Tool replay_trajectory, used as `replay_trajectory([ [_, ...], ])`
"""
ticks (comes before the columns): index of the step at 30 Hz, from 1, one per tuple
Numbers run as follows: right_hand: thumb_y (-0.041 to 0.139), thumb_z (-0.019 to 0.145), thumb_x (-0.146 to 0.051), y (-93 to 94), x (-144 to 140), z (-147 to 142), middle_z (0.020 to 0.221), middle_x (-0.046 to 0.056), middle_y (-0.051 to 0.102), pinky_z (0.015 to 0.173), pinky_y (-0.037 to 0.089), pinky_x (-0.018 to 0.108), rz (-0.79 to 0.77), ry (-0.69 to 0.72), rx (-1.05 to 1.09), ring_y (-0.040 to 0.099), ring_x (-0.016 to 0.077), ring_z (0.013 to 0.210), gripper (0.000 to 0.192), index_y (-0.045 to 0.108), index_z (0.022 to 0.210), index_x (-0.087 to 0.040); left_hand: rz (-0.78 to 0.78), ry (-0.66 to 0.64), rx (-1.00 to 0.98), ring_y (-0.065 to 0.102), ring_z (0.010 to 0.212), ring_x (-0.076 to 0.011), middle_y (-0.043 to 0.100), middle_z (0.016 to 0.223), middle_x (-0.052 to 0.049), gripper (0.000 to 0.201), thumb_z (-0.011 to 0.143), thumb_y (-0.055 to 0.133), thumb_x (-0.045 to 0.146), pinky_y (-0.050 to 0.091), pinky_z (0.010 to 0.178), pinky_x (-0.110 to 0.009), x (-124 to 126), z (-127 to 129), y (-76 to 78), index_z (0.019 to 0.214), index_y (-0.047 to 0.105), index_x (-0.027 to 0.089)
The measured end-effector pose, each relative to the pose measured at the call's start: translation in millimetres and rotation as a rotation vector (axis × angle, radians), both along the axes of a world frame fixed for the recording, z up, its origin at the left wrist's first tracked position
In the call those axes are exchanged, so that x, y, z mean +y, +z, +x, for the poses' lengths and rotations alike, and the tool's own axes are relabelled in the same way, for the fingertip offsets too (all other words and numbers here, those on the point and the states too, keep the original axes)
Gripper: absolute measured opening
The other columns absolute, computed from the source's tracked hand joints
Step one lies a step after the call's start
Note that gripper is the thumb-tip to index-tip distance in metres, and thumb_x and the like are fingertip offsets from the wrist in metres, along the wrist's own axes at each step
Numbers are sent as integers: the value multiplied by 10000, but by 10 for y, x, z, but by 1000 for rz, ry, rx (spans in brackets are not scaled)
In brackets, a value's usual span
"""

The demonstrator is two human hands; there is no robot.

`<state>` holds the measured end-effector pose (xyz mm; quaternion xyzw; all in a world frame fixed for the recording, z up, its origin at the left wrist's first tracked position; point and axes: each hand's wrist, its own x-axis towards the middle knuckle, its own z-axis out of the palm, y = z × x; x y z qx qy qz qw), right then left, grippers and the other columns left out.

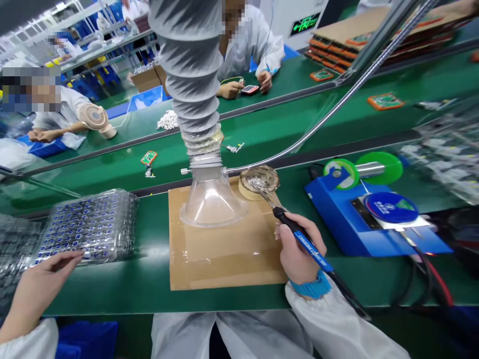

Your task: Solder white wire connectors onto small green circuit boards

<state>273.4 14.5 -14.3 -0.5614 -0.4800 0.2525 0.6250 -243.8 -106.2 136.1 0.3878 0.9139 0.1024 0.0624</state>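
My right hand is wrapped round a soldering iron with a black and blue handle. The iron's tip reaches into a round tip-cleaning pot, where silvery solder bits lie. At the left, my left hand has thumb and forefinger close together at the near edge of a clear plastic tray. Rows of small blue-and-silver parts fill that tray. Whatever the fingertips may pinch is too small to make out. A cardboard sheet lies between my hands.
A clear fume hood on a grey hose hangs over the cardboard. To the right stands a blue solder-wire feeder with cables. Circuit boards lie on the green conveyor. Co-workers sit across it, one handling a small device.
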Motion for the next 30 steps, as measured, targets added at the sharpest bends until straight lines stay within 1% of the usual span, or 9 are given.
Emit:
replay_trajectory([
  [4, 718, 894, -348, -15, -24, 29, 966, 64, 735, 721, 577, 354, 12, 10, -18, 705, 193, 766, 224, 716, 1077, -217, 31, -17, 23, 746, 802, -248, 778, 771, 117, 257, 597, 658, 593, 574, 779, -355, 4, 0, -100, 716, 761, 390],
  [8, 728, 885, -329, -11, -63, 61, 977, 70, 737, 772, 584, 375, 23, -4, -1, 721, 213, 819, 209, 724, 1056, -208, 98, -231, 192, 706, 744, -218, 787, 867, 33, 317, 740, 610, 587, 573, 758, -340, -5, 143, -229, 767, 740, 299],
  [10, 733, 879, -321, -3, -69, 69, 982, 70, 738, 784, 582, 381, 24, -31, 9, 722, 219, 833, 216, 725, 1063, -207, 61, -328, 251, 702, 752, -215, 784, 921, -24, 363, 796, 591, 580, 573, 756, -324, -33, 225, -236, 815, 751, 254],
  [12, 737, 873, -300, 9, -58, 74, 984, 66, 741, 785, 582, 373, 33, -39, -9, 721, 222, 844, 201, 730, 1054, -213, -12, -360, 266, 719, 775, -218, 785, 963, -50, 394, 814, 598, 579, 577, 739, -301, -65, 280, -198, 888, 774, 235],
  [15, 731, 870, -247, 37, -20, 86, 973, 51, 746, 786, 583, 338, 70, 8, -85, 725, 214, 859, 163, 737, 1032, -227, -91, -369, 249, 742, 764, -217, 798, 972, -44, 401, 817, 586, 562, 586, 706, -279, -89, 283, -108, 940, 797, 244],
  [19, 705, 882, -207, 55, 22, 121, 983, 44, 742, 785, 589, 316, 134, 111, -144, 730, 204, 859, 186, 720, 1065, -235, -114, -395, 224, 766, 763, -220, 814, 906, -21, 341, 790, 559, 488, 592, 696, -256, -62, 173, -38, 888, 803, 270],
  [22, 701, 886, -205, 41, 37, 135, 989, 50, 735, 792, 597, 325, 167, 112, -144, 729, 208, 857, 204, 711, 1087, -230, -110, -386, 286, 766, 746, -226, 812, 859, -14, 299, 762, 542, 429, 588, 693, -261, -71, 116, 16, 846, 787, 279],
  [27, 701, 883, -185, 18, 55, 125, 1007, 65, 748, 794, 611, 325, 169, 104, -136, 740, 216, 874, 214, 714, 1095, -215, 94, -279, 355, 758, 832, -246, 798, 977, -24, 293, 780, 561, 443, 580, 700, -298, -61, 331, 236, 883, 776, 274],
  [30, 717, 864, -199, 18, 59, 118, 982, 55, 758, 779, 622, 332, 155, 97, -120, 750, 221, 850, 203, 727, 1065, -221, 318, -167, 85, 744, 822, -242, 788, 926, -34, 315, 738, 691, 483, 594, 736, -312, 301, 709, 205, 929, 771, 246],
])
